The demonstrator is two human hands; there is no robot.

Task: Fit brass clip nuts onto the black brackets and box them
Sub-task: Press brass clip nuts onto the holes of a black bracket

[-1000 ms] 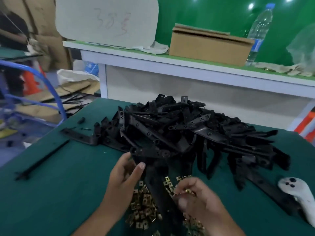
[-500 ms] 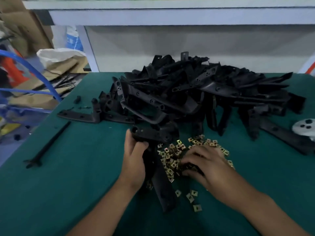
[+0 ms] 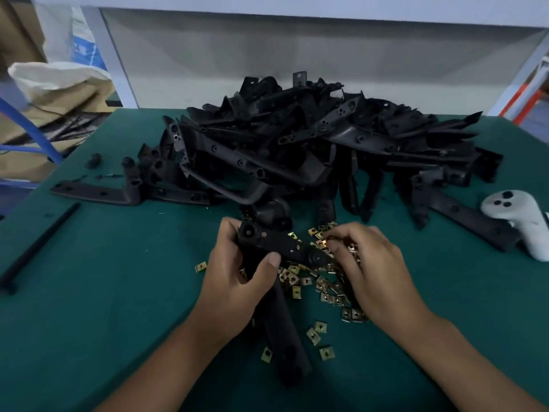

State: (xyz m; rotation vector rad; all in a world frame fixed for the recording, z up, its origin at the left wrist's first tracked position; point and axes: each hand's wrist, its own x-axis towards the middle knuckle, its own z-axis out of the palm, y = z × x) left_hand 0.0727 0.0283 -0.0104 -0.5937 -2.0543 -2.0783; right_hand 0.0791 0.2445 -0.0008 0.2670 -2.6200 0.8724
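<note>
Fingers of my left hand [image 3: 234, 281] curl round one black bracket [image 3: 279, 248], thumb pressed on its near edge; the bracket is lifted slightly and lies across, just above the table, its far end pointing right. My right hand [image 3: 368, 275] pinches one brass clip nut [image 3: 323, 242] between thumb and forefinger, right at that end of the bracket; whether nut and bracket touch, I cannot tell.

Count, loose clip nuts [image 3: 326, 289]: one scattered cluster under and between my hands, too overlapped for an exact figure, roughly two to three dozen visible. Outliers: one to the left of my left hand, four or so nearer me. One long black bar [image 3: 285, 337] runs from under my left hand toward me.

Bracket pile [image 3: 312, 150]: one heap beyond my hands, several dozen pieces, not countable. One L-shaped bracket [image 3: 98, 193] lies flat at its left edge.

One thin black rod [image 3: 38, 245] lies far left. One white handheld controller [image 3: 517, 221] at the right, touching a bracket.

Surface: green table mat [image 3: 104, 307]. Beyond it, a white bench frame [image 3: 297, 43]; to the left, cardboard [image 3: 59, 102], a white sack [image 3: 53, 75] and blue tubing [image 3: 32, 126].
</note>
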